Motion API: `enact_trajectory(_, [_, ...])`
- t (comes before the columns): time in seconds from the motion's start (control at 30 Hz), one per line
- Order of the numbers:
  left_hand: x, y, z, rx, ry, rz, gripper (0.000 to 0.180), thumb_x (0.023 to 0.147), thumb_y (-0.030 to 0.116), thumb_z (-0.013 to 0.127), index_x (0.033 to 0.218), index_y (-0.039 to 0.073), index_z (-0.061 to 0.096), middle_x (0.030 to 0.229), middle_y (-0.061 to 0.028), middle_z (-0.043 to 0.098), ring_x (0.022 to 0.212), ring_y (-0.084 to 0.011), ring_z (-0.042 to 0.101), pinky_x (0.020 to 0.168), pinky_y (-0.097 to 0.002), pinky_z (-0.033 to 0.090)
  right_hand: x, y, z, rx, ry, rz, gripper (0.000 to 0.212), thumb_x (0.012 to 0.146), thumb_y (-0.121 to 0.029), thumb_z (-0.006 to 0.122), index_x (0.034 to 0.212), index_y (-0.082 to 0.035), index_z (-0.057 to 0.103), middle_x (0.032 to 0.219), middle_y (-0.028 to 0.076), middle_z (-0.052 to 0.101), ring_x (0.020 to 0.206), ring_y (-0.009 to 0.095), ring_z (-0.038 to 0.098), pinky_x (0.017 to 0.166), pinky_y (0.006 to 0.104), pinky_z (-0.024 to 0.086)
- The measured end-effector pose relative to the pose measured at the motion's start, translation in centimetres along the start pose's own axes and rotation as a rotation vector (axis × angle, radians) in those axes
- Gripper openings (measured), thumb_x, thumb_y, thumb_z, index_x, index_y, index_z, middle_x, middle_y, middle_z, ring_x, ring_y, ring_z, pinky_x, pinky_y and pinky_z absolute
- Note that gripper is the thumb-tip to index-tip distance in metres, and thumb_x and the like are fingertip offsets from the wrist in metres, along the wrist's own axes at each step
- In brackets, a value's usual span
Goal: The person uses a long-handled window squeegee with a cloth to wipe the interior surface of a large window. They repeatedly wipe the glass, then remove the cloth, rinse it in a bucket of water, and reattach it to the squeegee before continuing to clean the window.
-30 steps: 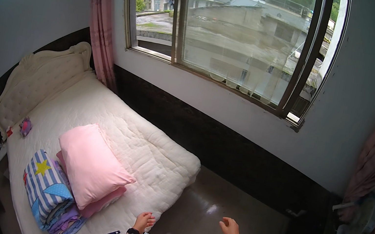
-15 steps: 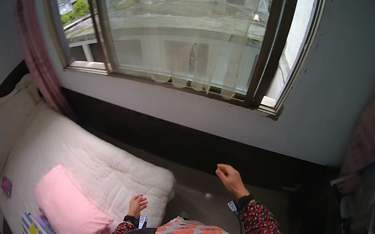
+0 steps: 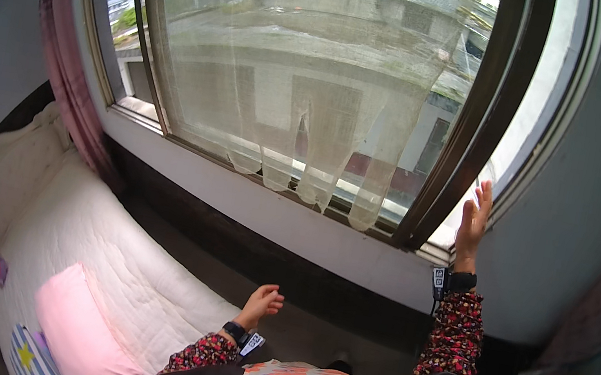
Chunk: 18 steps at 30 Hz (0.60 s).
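My right hand (image 3: 473, 226) is raised with its fingers stretched upward, in front of the gap at the right side of the sliding window (image 3: 316, 95). Nothing shows in it, and I cannot tell whether it touches the frame. Lower down, my left hand (image 3: 261, 306) hovers near the corner of the bed, its fingers loosely bent, apart and holding nothing. The window's dark frame (image 3: 489, 108) stands just left of my right hand. A torn, sheer curtain (image 3: 331, 169) hangs across the glass.
A bed with a white quilt (image 3: 97, 217) lies at the left, bearing a pink pillow (image 3: 82, 326) and a striped cushion with a yellow star (image 3: 27, 356). A pink curtain (image 3: 70, 69) hangs left of the window. Dim shelves and cloth (image 3: 585, 338) stand at the right.
My right hand has risen from above the floor to the window's right edge, its fingers stretching out. My left hand has moved up and right. The window now appears closer.
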<state>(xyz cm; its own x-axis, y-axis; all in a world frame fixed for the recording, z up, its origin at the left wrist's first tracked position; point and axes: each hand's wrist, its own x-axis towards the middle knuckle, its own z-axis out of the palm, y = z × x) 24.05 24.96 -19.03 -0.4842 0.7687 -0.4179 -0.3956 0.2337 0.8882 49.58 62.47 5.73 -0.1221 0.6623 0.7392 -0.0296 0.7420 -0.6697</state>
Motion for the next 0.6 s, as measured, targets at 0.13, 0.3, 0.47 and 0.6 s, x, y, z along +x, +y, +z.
enact_trajectory(0.13, [5.4,2.2,6.4,-0.098,0.099,0.079,0.051,0.096,0.028,0.052,0.138,0.005,0.033,0.119,-0.0121,0.057,0.098,-0.0177,0.059,0.078,-0.0295,0.05,4.4,5.6,0.8,0.251,-0.135,-0.171,0.095,0.09,-0.06,0.048,0.147,0.004,0.008,0.154,0.018,0.016,0.142,0.028,0.016,0.115,0.0381,0.008])
enact_trajectory(0.3, [11.0,3.0,11.8,-0.148,0.35,0.094,0.068,0.093,0.032,0.053,0.146,0.004,0.02,0.135,-0.017,0.045,0.117,-0.025,0.05,0.088,-0.0369,0.046,2.7,9.4,1.8,0.501,-0.231,0.151,0.093,0.085,-0.071,0.043,0.14,0.003,0.032,0.135,0.013,0.045,0.122,0.024,0.045,0.102,0.036,0.035])
enact_trajectory(0.47, [14.1,2.3,13.8,-0.178,0.422,0.138,0.07,0.094,0.035,0.052,0.147,0.004,0.018,0.145,-0.0176,0.035,0.129,-0.0282,0.04,0.097,-0.0395,0.041,0.6,7.7,3.3,0.796,-0.018,0.467,0.069,0.094,-0.054,0.038,0.141,-0.004,0.034,0.138,0.011,0.044,0.124,0.027,0.045,0.104,0.0385,0.035])
enact_trajectory(0.6, [13.1,3.5,14.7,-0.038,0.477,0.338,0.068,0.093,0.034,0.054,0.145,0.0,0.024,0.145,-0.0212,0.034,0.133,-0.0321,0.036,0.102,-0.042,0.037,0.2,4.6,4.1,0.716,0.061,0.47,0.073,0.094,-0.06,0.03,0.141,-0.005,0.034,0.14,0.012,0.042,0.126,0.027,0.042,0.108,0.0384,0.03])
